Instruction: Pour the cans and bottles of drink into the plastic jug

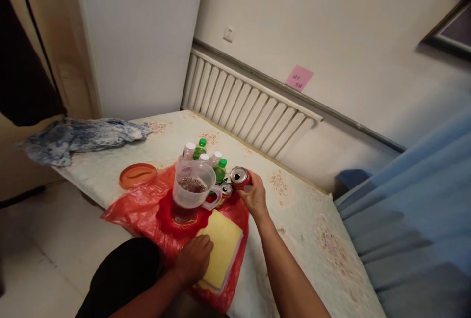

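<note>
My right hand [255, 198] is closed round an opened red drink can [242, 177], its top facing me. Beside it stands another opened can [223, 191], partly hidden by the jug handle. My left hand [195, 257] rests with curled fingers at the left edge of a yellow notebook [222, 244]; its palm side is hidden. A clear plastic jug [193, 185] with dark, frothy liquid stands on a red scalloped dish [167, 217]. Behind the jug are several small bottles with white or green caps, among them a green-capped bottle [200, 150].
A red plastic bag [128, 207] is spread beneath these things. An orange round lid [137, 175] lies to the left on the flowered table cover [309, 239]. Farther left is a crumpled blue-white cloth [91, 136]. A radiator [243, 102] stands behind; a blue curtain [415, 200] hangs at right.
</note>
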Motion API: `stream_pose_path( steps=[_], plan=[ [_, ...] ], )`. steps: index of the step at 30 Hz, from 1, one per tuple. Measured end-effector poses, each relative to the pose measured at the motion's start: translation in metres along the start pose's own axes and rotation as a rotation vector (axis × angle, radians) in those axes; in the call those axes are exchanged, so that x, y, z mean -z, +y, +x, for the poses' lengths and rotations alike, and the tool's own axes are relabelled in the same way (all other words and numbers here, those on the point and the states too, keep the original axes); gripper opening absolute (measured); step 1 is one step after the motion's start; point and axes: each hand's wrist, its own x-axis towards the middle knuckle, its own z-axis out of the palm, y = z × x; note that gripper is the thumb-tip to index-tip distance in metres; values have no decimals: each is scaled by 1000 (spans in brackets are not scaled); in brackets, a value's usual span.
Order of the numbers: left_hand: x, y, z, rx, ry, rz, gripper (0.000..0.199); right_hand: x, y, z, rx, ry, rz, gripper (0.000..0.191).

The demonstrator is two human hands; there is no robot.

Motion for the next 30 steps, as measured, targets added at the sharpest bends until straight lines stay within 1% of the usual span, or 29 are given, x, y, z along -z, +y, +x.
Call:
stream_pose_path(
  steps=[6,11,15,19,30],
  plan=[
    [-6,-2,-2,5,6,-4,20,1,-44,25,237,-111,-181,66],
    [-8,-3,-3,4,-8,-7,18,1,-66,39,380,-160,-337,64],
    [-8,-2,-4,20,-11,-14,16,0,-73,45,468,-151,-438,53],
    [-7,-2,-4,20,-1,-20,14,-2,-75,47,512,-158,-499,45],
    [-7,-1,-3,12,31,-10,12,-2,-75,52,596,-167,-578,43]
  ],
)
